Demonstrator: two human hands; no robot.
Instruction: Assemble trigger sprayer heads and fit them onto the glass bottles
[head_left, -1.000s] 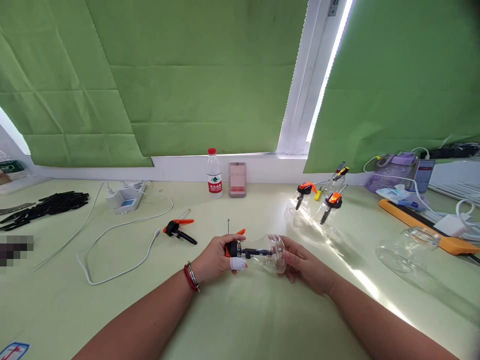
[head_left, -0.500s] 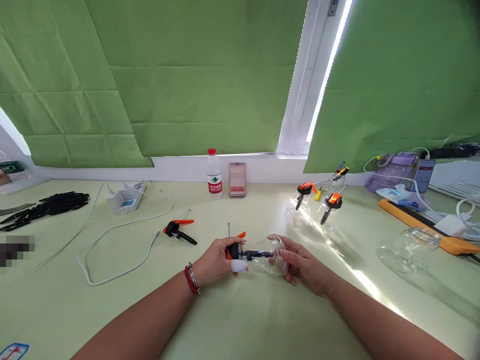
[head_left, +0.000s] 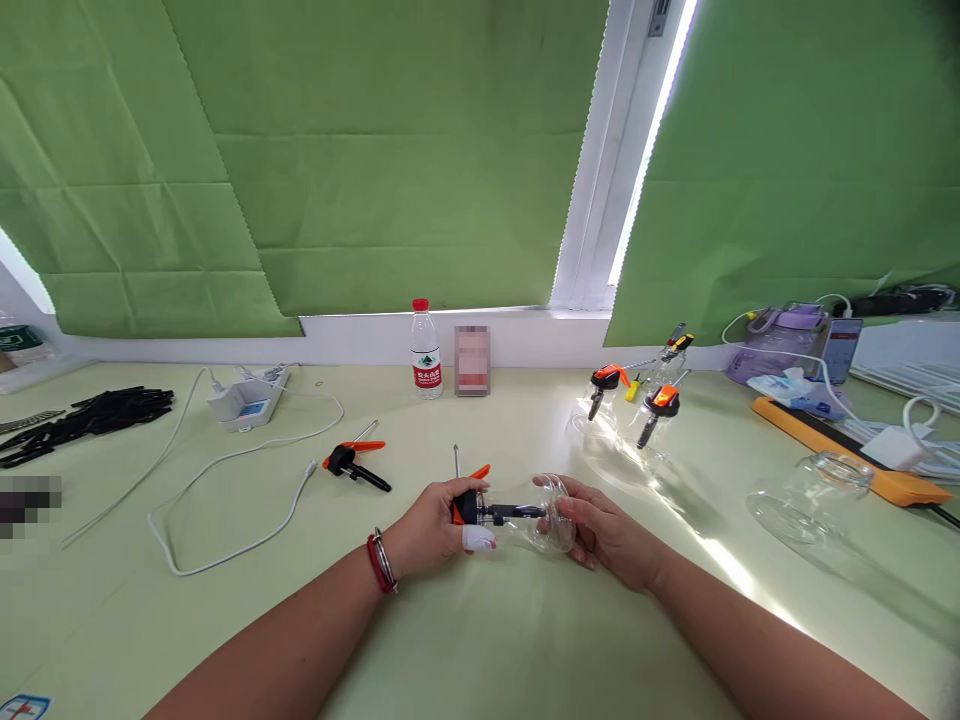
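A clear glass bottle (head_left: 531,538) lies on its side between my hands, low over the table. Its black-and-orange lid (head_left: 466,507) has a thin metal spout pointing away from me, and a black tube runs inside the glass. My left hand (head_left: 441,520), with a white wrap on the thumb, is closed around the lid at the neck. At the bottle's base, my right hand (head_left: 611,530) grips the glass with its fingers wrapped around it. To the left lies a loose black-and-orange lid (head_left: 355,466) with a spout. An open glass bottle (head_left: 825,500) stands at the right.
Two lidded glass bottles (head_left: 651,425) stand behind my right hand, near several screwdrivers (head_left: 675,345). A water bottle (head_left: 427,360) stands at the back. White cable (head_left: 247,445) loops across the left side. An orange power strip (head_left: 900,485) and purple jug (head_left: 780,345) are at the right.
The view has shifted very slightly. Both hands keep the same hold on the bottle and its lid, with no clear movement between them.
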